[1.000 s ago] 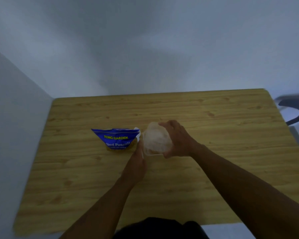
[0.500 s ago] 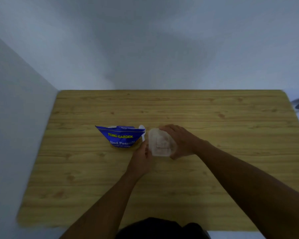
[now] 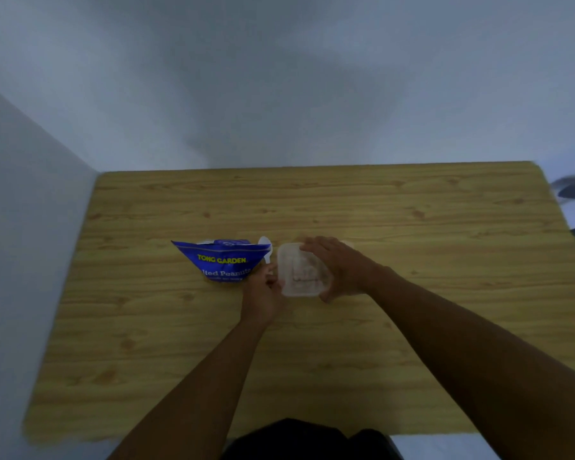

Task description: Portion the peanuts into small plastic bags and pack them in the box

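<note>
Translucent plastic box (image 3: 302, 273), glossy foil peanut bag (image 3: 222, 264), wood-grain table (image 3: 312, 207).

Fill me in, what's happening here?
A person grips a clear plastic box on the wooden table with both hands: the right hand wraps its right side, the left hand holds its left edge. An opened blue peanut bag stands left of it, a white spoon between them. Its contents are blurred.

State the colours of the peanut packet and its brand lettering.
The peanut packet is blue, its brand lettering yellow; the head view shows it.
</note>
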